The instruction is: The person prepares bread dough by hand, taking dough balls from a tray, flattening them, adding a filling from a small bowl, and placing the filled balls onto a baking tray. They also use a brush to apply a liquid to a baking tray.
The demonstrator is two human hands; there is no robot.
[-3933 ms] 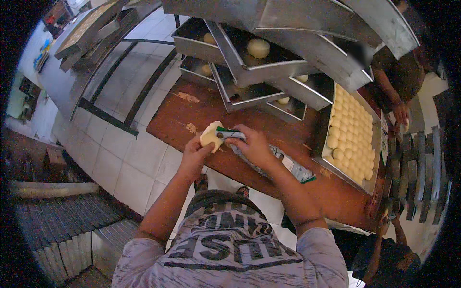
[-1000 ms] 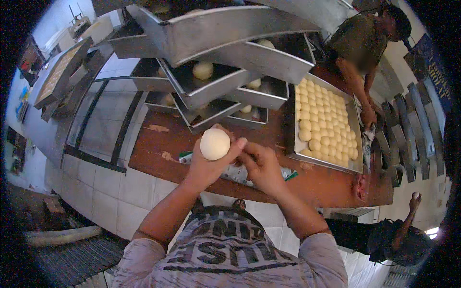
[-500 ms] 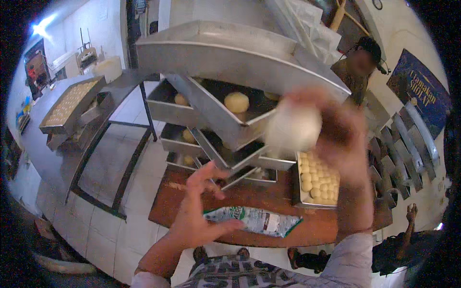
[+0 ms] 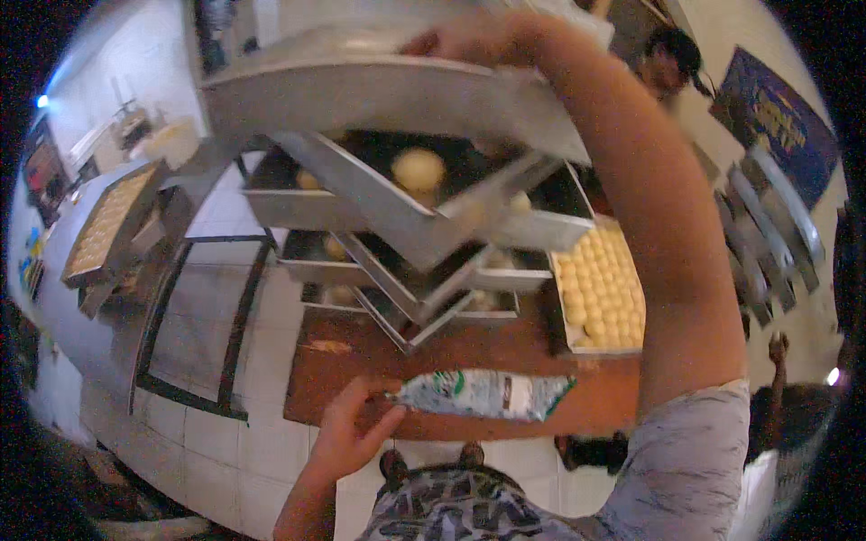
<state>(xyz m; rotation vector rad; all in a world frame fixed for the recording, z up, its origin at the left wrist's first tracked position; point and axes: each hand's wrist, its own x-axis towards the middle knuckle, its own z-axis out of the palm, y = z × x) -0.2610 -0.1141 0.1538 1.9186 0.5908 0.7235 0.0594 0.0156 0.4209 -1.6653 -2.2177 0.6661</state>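
Note:
My right arm reaches up over the stacked metal trays, and my right hand [image 4: 492, 41] is at the rim of the top tray [image 4: 361, 99]. Its fingers dip partly behind that rim, so what they hold, if anything, is hidden. Low on the left, my left hand [image 4: 347, 431] has thumb and fingers closed about the narrow left end of a printed plastic bag [image 4: 487, 395] on the brown tabletop [image 4: 325, 379]. Beneath the top tray, more trays are stacked crosswise. A round, pale dough ball [image 4: 419, 169] shows in one of them.
A tray packed with rows of dough balls [image 4: 600, 284] stands right of the stack. At left, another filled tray [image 4: 113, 221] rests on a grey counter. Several trays [image 4: 776, 207] lean at the right. A person [image 4: 667, 63] is beyond the stack.
My right hand has swung up and away from me to the top tray; the pale round thing it carried is out of sight. My left hand has closed at the bag's end.

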